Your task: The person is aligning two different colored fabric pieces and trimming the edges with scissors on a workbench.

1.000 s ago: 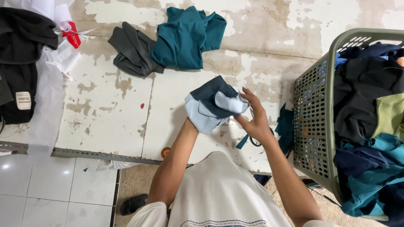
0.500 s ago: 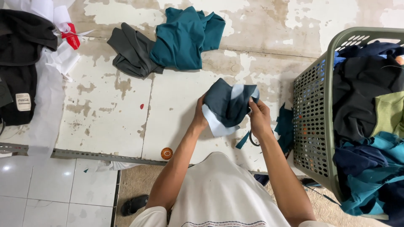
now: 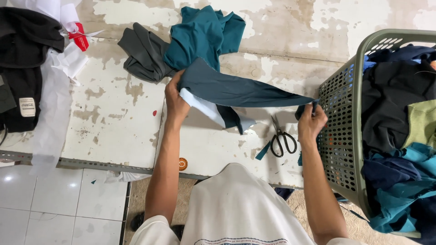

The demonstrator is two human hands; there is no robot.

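Note:
A long dark teal fabric piece (image 3: 236, 90) with a pale blue underside is stretched taut between both hands above the worn white table (image 3: 113, 131). My left hand (image 3: 175, 102) grips its wide end near the table's middle. My right hand (image 3: 311, 121) pinches the narrow end beside the basket. Black scissors (image 3: 282, 138) lie on the table just below the stretched cloth, left of my right hand.
A grey-green plastic laundry basket (image 3: 345, 136) full of dark and teal clothes stands at the right. Teal cloth (image 3: 204, 34) and grey cloth (image 3: 145, 54) lie piled at the table's back. Black garments (image 3: 22, 50) and white sheets sit at the left. Tiled floor lies below.
The bundled cloth held close in both hands has been pulled open: my left hand moved up and left, my right hand moved right toward the basket, stretching it into a long strip.

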